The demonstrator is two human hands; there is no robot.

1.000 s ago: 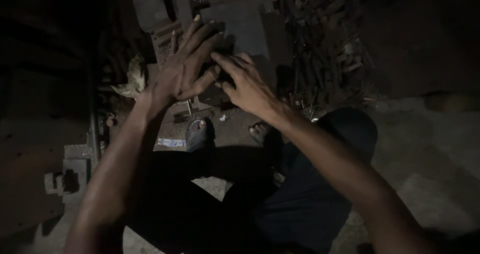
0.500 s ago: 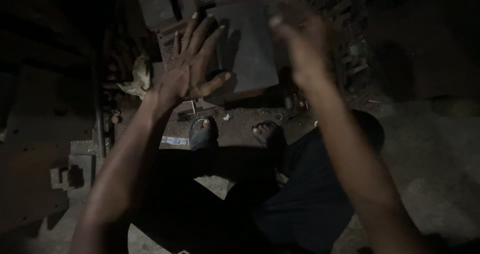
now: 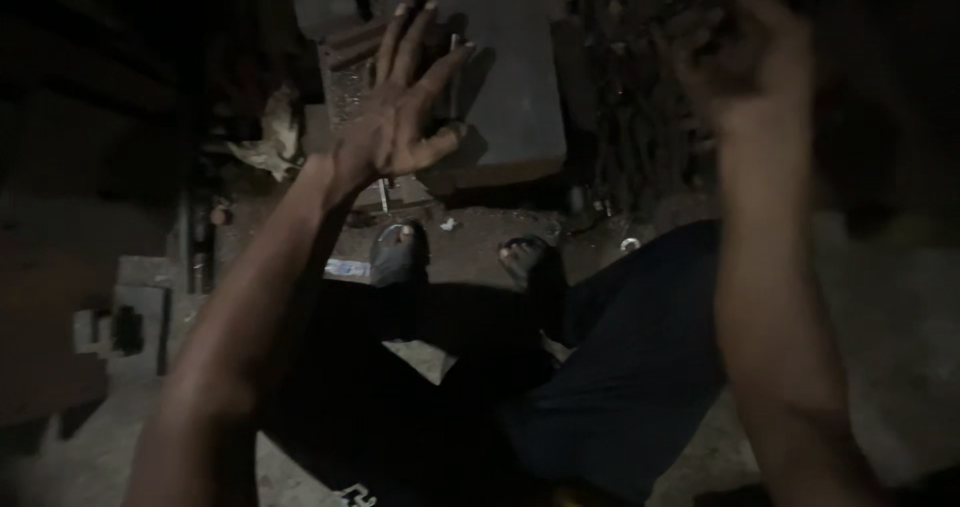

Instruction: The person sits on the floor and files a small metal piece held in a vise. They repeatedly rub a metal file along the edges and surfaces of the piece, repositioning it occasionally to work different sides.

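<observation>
A dim workshop floor (image 3: pixel 900 297) seen from above, with the person's dark trousers (image 3: pixel 620 367) and two sandalled feet (image 3: pixel 398 252) below. Ahead lies a large flat grey metal block (image 3: pixel 515 87), the biggest thing near the hands. The left hand (image 3: pixel 395 132) hovers over the block's left edge, fingers (image 3: pixel 405 37) spread wide apart and holding nothing. The right hand (image 3: pixel 745 67) is raised well to the right of the block, blurred, fingers curled; whether it holds anything cannot be told. A crumpled pale rag (image 3: pixel 270 142) lies left of the block.
</observation>
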